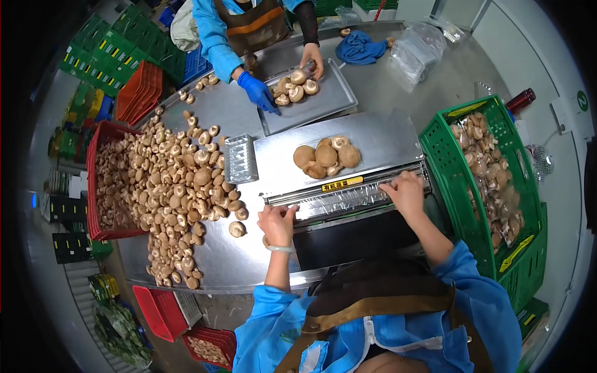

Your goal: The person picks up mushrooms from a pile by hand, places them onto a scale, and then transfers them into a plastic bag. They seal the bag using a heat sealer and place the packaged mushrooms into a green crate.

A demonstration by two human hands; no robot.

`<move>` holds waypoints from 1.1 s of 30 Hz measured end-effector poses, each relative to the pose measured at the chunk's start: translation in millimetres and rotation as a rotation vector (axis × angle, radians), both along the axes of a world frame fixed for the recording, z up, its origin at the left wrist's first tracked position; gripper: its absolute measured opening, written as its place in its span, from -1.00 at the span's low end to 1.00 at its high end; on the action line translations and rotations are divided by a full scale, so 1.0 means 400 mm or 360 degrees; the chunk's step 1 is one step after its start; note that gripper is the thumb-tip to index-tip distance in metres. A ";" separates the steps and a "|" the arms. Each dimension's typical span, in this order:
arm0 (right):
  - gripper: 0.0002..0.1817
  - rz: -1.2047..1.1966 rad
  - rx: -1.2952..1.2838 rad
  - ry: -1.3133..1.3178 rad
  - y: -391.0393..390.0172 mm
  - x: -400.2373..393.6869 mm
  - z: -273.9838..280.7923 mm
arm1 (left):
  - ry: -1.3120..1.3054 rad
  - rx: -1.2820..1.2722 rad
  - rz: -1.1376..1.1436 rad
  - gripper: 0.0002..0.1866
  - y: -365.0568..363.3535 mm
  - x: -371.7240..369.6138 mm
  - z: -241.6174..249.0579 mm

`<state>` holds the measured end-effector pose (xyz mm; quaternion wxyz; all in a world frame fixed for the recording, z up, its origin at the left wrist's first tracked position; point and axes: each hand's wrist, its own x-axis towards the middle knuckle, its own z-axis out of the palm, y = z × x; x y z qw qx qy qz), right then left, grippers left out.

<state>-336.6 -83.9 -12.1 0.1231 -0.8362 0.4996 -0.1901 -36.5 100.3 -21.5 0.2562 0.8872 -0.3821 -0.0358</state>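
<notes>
My left hand (278, 225) pinches the left end of a sheet of clear plastic film (339, 203) at the front of a metal wrapping machine (385, 140). At the film's right end, the fingers of my right hand (405, 194) are closed on its edge. Between my hands the film lies stretched and wrinkled below a yellow label (342, 184). Just beyond, a group of brown shiitake mushrooms (326, 156) sits on the machine's flat top; whether a tray is under them is hard to see. An empty-looking clear plastic tray (240, 159) stands left of the machine.
Loose mushrooms (180, 186) spill from a red crate (115, 233) on the left. A green crate (435, 140) on the right holds packed mushrooms (488, 168). Opposite, a co-worker's gloved hand (256, 92) and bare hand handle mushrooms over a metal tray (339, 102). A blue cloth (359, 48) lies behind.
</notes>
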 end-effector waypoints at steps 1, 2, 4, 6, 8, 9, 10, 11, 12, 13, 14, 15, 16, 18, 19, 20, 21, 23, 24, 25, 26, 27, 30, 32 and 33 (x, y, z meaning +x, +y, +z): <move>-0.71 0.0002 0.0092 -0.0093 -0.001 0.015 -0.030 | -0.0208 0.0005 -0.0042 -0.75 -0.023 -0.018 0.019; -0.73 0.0090 0.0066 -0.0168 -0.007 0.020 -0.052 | -0.0083 -0.0011 -0.0102 -0.75 -0.029 -0.004 -0.004; -0.74 0.0107 0.0650 -0.0373 -0.024 0.003 -0.015 | 0.0553 -0.0002 -0.0199 -0.75 -0.022 0.050 -0.014; -0.73 0.0262 0.1174 -0.0809 -0.061 -0.033 0.021 | 0.1713 -0.0082 -0.0341 -0.77 -0.009 0.133 0.047; -0.73 0.0312 0.1927 -0.1455 -0.084 -0.045 0.131 | 0.2206 -0.0407 -0.0464 -0.82 -0.018 0.155 0.173; -0.73 0.0506 0.2163 -0.1885 -0.094 -0.047 0.178 | 0.2461 -0.0571 -0.0587 -0.80 -0.027 0.179 0.237; -0.74 0.0754 0.2135 -0.2100 -0.106 -0.028 0.241 | 0.2481 -0.0761 -0.0798 -0.77 -0.049 0.195 0.291; -0.74 0.0996 0.2100 -0.2310 -0.125 0.013 0.288 | 0.2391 -0.0895 -0.0783 -0.78 -0.081 0.200 0.352; -0.75 0.0874 0.1894 -0.2427 -0.149 0.054 0.303 | 0.2435 -0.1192 -0.0875 -0.82 -0.122 0.216 0.361; -0.76 0.0763 0.1675 -0.2533 -0.178 0.102 0.315 | 0.2514 -0.1367 -0.0797 -0.86 -0.168 0.209 0.384; -0.78 0.0596 0.1519 -0.2484 -0.201 0.170 0.327 | 0.2437 -0.1447 -0.0651 -0.87 -0.234 0.188 0.398; -0.81 0.0437 0.1357 -0.2434 -0.228 0.226 0.338 | 0.2239 -0.1430 -0.0733 -0.84 -0.295 0.192 0.354; -0.82 0.0427 0.1171 -0.2211 -0.274 0.265 0.282 | 0.1963 -0.1253 -0.0599 -0.83 -0.351 0.190 0.293; -0.83 0.0432 0.0823 -0.1632 -0.341 0.322 0.080 | 0.1406 -0.0849 -0.0517 -0.82 -0.418 0.225 0.112; -0.83 0.0443 0.0667 -0.1274 -0.364 0.335 0.010 | 0.1127 -0.0620 -0.0552 -0.83 -0.435 0.246 0.021; -0.84 0.0447 0.0728 -0.0944 -0.368 0.339 -0.010 | 0.1166 -0.0561 -0.0632 -0.84 -0.438 0.231 -0.031; -0.84 0.0448 0.0792 -0.0612 -0.355 0.343 -0.017 | 0.1209 -0.0494 -0.0707 -0.85 -0.435 0.195 -0.039; -0.83 0.0525 0.0997 -0.0315 -0.339 0.342 -0.028 | 0.1262 -0.0301 -0.0726 -0.91 -0.422 0.190 -0.034; -0.82 0.0602 0.1140 -0.0349 -0.330 0.335 0.014 | 0.1566 -0.0276 -0.0744 -0.91 -0.417 0.190 -0.016; -0.81 0.0676 0.1287 -0.0383 -0.317 0.327 0.033 | 0.1873 -0.0247 -0.0756 -0.91 -0.407 0.184 0.013; -0.78 0.0755 0.1303 -0.0327 -0.304 0.315 0.024 | 0.2022 -0.0138 -0.0785 -0.90 -0.386 0.177 0.048; -0.75 0.0833 0.1312 -0.0274 -0.293 0.295 0.015 | 0.1951 -0.0037 -0.0775 -0.88 -0.365 0.171 0.044; -0.71 0.1072 0.0862 -0.0427 -0.246 0.232 -0.031 | 0.1221 -0.0082 -0.1073 -0.78 -0.289 0.155 0.007; -0.69 0.1115 0.0451 -0.0655 -0.199 0.213 -0.020 | 0.0488 -0.0390 -0.1268 -0.71 -0.253 0.127 0.011; -0.67 0.1020 0.0527 -0.0622 -0.179 0.208 0.001 | 0.0506 -0.0326 -0.1151 -0.72 -0.238 0.102 0.045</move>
